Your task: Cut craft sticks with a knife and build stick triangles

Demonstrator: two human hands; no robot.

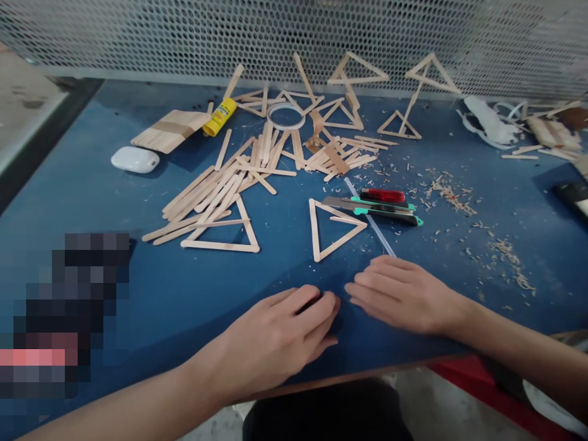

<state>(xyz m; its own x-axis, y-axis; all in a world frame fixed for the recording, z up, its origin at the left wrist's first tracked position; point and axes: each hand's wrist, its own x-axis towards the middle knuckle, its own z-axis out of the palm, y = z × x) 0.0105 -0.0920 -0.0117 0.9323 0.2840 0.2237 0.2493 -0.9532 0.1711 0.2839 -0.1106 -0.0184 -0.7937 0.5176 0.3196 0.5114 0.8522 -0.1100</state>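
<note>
Both hands lie flat, fingers loose, holding nothing, near the table's front edge [367, 367]: left hand [275, 337], right hand [404, 297], fingertips almost meeting on bare blue surface. Just beyond them sits a stick triangle [333, 228]; right of it a cutter knife [372, 208], left a second triangle [225, 233], farther back loose sticks [257, 159].

No text can be made out anywhere. The yellow glue stick [219, 117], lying far left on the counter [184, 294], carries a blue label, but its print is too small and blurred to read.
</note>
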